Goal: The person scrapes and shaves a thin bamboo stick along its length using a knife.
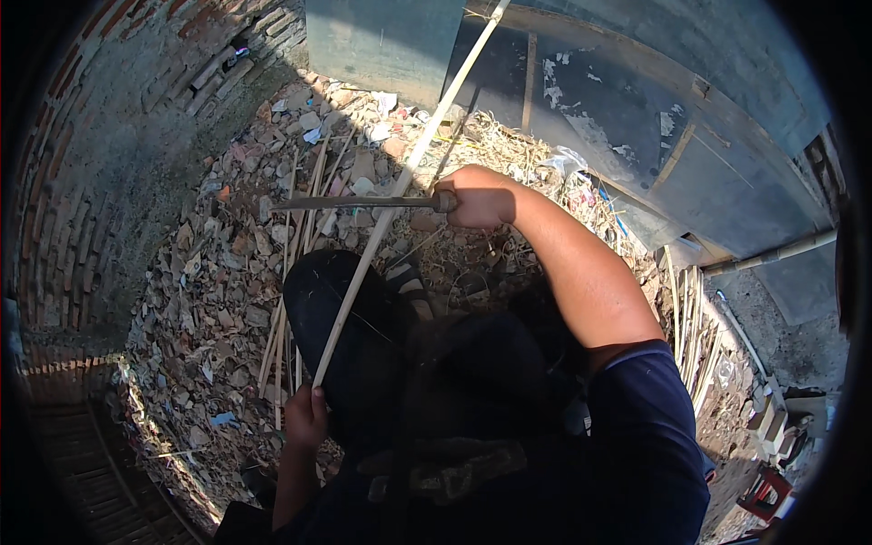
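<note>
A long pale bamboo strip [368, 263] slants across my dark-clothed knee, from my lap up toward the far panels. My left hand [307, 416] is closed around its near end. My right hand [481, 195] grips the handle of a machete [345, 203], whose long narrow blade points left. Blade and strip cross just left of the handle; whether they touch I cannot tell. More bamboo strips [272, 354] lie beside my left knee, partly hidden by it.
Broken rubble [218, 300] covers the ground around me. A brick wall [82, 200] rises on the left, and dark panels [618, 100] stand at the far right. Another bundle of strips [688, 318] lies by my right elbow. A red crate [766, 493] sits at lower right.
</note>
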Motion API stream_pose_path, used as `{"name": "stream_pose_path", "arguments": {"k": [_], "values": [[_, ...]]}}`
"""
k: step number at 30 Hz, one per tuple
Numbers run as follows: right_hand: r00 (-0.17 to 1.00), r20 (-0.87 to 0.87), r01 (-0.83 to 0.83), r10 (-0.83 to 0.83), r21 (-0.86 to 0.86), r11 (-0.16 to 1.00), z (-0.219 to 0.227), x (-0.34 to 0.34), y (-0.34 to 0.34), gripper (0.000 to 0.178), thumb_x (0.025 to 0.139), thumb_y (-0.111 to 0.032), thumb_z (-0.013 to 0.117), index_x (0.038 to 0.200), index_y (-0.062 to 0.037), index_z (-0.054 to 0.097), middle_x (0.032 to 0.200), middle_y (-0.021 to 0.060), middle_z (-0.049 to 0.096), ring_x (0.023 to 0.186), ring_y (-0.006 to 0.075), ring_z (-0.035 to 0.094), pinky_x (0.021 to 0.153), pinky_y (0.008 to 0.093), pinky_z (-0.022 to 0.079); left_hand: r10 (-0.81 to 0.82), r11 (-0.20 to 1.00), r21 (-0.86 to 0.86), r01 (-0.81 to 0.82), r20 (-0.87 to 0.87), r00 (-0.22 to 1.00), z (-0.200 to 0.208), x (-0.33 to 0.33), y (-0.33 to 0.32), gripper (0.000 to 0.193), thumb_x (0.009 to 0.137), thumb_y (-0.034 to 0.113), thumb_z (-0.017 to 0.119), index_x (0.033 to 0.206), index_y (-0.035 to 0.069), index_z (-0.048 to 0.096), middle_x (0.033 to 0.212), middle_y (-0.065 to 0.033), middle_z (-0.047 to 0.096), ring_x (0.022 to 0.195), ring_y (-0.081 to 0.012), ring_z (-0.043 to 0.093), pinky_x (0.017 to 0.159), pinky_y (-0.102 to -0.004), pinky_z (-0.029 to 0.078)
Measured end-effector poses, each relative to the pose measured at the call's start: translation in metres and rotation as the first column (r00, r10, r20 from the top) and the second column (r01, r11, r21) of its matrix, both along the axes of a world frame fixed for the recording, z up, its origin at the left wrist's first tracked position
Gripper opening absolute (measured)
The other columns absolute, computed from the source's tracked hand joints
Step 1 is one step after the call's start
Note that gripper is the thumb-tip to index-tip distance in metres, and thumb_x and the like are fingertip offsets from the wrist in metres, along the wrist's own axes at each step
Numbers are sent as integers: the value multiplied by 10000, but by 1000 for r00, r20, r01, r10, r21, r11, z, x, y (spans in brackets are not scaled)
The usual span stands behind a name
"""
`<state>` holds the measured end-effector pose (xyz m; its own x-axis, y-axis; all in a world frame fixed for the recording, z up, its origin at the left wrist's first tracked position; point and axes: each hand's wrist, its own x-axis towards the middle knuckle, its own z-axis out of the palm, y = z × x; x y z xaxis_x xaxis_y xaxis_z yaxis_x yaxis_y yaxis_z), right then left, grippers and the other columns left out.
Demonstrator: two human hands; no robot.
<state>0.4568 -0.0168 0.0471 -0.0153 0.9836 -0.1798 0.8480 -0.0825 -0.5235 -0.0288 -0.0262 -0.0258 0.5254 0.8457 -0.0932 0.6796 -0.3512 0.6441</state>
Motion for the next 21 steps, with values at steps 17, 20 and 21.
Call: {"name": "stream_pose_path", "arguments": {"k": [17, 20, 21], "values": [[933, 43, 351, -356, 94, 932, -21, 41, 6, 302, 792, -224, 656, 1053, -78, 697, 988, 188, 727, 985, 366, 700, 875, 447, 562, -30, 999, 31, 31, -45, 999, 11, 15, 5, 361, 1058, 259, 464, 850, -15, 572, 627, -227, 570, 603, -435, 629, 540, -463, 438], [938, 39, 336, -344, 134, 932, -28, 46, 4, 285, 743, -173, 675, 998, -46, 691, 888, 216, 718, 889, 381, 706, 821, 451, 563, -30, 999, 27, 33, -93, 995, 15, 12, 7, 358, 1058, 261, 466, 848, -10, 569, 631, -234, 572, 613, -449, 627, 542, -472, 438], [939, 36, 334, -341, 133, 933, -27, 41, 4, 285, 743, -173, 675, 998, -46, 691, 888, 216, 718, 889, 381, 706, 821, 451, 563, -39, 999, 16, 41, -115, 993, 16, 12, 7, 356, 1057, 262, 466, 849, -9, 568, 634, -237, 573, 619, -453, 626, 544, -477, 438]]}}
